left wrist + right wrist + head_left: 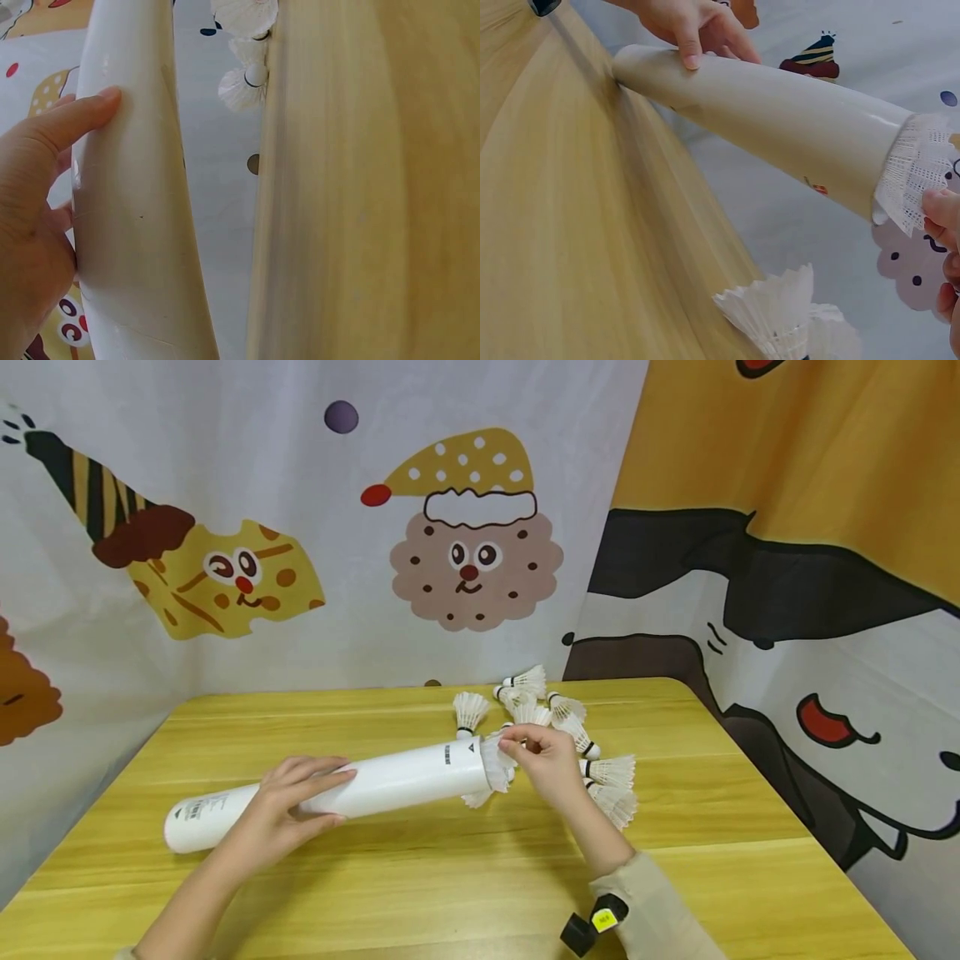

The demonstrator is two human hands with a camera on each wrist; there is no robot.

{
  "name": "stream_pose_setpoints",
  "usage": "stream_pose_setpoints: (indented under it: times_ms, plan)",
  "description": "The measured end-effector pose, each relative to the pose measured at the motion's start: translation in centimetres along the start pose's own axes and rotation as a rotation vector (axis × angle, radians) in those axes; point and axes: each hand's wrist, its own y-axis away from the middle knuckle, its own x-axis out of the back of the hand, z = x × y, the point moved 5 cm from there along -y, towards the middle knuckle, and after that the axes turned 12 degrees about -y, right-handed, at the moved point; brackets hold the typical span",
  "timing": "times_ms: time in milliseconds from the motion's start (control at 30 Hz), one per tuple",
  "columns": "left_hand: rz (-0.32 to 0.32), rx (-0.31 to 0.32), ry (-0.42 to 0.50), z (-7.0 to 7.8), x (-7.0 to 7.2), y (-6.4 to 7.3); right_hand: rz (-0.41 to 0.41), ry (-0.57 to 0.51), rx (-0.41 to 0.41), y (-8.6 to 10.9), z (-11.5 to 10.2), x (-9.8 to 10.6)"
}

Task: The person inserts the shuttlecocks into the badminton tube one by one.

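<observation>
A long white tube (405,779) slants over the table, its far left end low and its right mouth raised. My left hand (288,802) grips it round the middle, thumb on the near side and fingers over the top; the left wrist view shows this left hand (45,187) along the tube's side. From the mouth sticks the white ribbed skirt of a shuttlecock (915,169), its cork hidden inside. My right hand (551,764) pinches the skirt's edge between thumb and fingertips. In the right wrist view only the fingertips (943,210) show, at the right edge.
Several loose white shuttlecocks lie behind and right of the tube mouth: one shuttlecock (470,710) stands apart, others form a pile (528,702), and two (611,785) lie beside my right wrist. The wooden table (420,893) ends at a printed curtain (300,468). A black device (592,927) sits at my right sleeve.
</observation>
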Motion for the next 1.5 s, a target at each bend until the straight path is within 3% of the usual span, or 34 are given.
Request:
stream_pose_setpoints:
  times_ms: [400,1033,1300,1500]
  plan:
    - [0.053,-0.041,-0.004,0.6,0.0,-0.1,-0.007,0.007,-0.018,0.5,3.5,-0.9]
    - [0.023,-0.051,-0.009,0.7,-0.1,-0.1,0.013,-0.054,0.018,1.5,3.6,-2.4]
    - [0.022,-0.052,-0.004,0.7,-0.1,-0.2,0.016,-0.021,0.045,1.8,0.3,-2.6]
    - [0.024,-0.047,-0.004,0.8,0.0,-0.2,0.036,-0.006,0.082,1.6,2.9,-2.1]
